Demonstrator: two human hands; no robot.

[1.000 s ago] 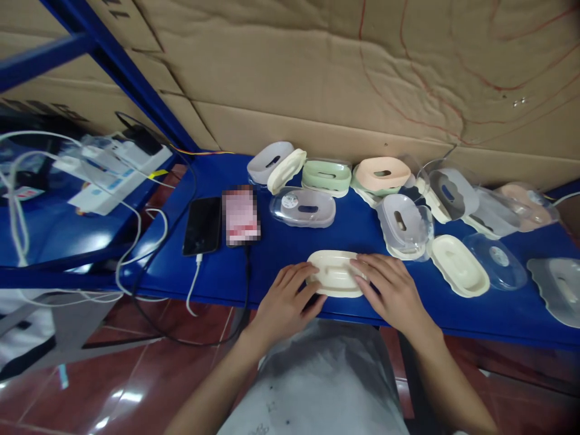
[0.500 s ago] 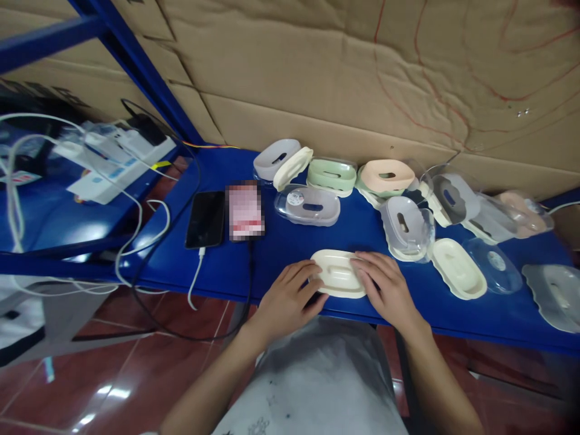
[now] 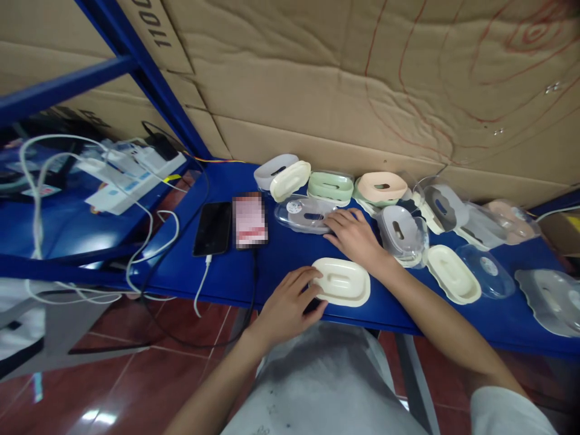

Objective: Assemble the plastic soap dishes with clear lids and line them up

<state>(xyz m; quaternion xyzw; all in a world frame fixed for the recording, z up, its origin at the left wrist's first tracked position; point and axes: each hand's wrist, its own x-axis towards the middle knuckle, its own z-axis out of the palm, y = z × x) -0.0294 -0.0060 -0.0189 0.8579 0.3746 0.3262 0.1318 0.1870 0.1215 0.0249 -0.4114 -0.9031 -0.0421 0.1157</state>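
Observation:
A cream oval dish [image 3: 343, 281] lies near the front edge of the blue table. My left hand [image 3: 294, 302] holds its left end, the fingers on the rim. Farther back, my right hand [image 3: 352, 234] reaches over the table with its fingers on the right end of a grey oval piece with a clear cover [image 3: 301, 216]. To the right of my right forearm sits a grey dish under a clear lid [image 3: 401, 232]. Another cream dish [image 3: 453, 275] lies beside a loose clear lid [image 3: 487, 272].
Green [image 3: 330, 186] and peach [image 3: 381, 186] dishes stand along the cardboard wall [image 3: 290, 78]. A phone [image 3: 212, 229] with a white cable lies left, beside a blurred pink item [image 3: 250, 220]. A power strip [image 3: 136, 181] and cables are farther left.
My right hand has left the cream dish and moved back and left onto the grey covered piece. My left hand stays on the cream dish. The camera view has shifted slightly.

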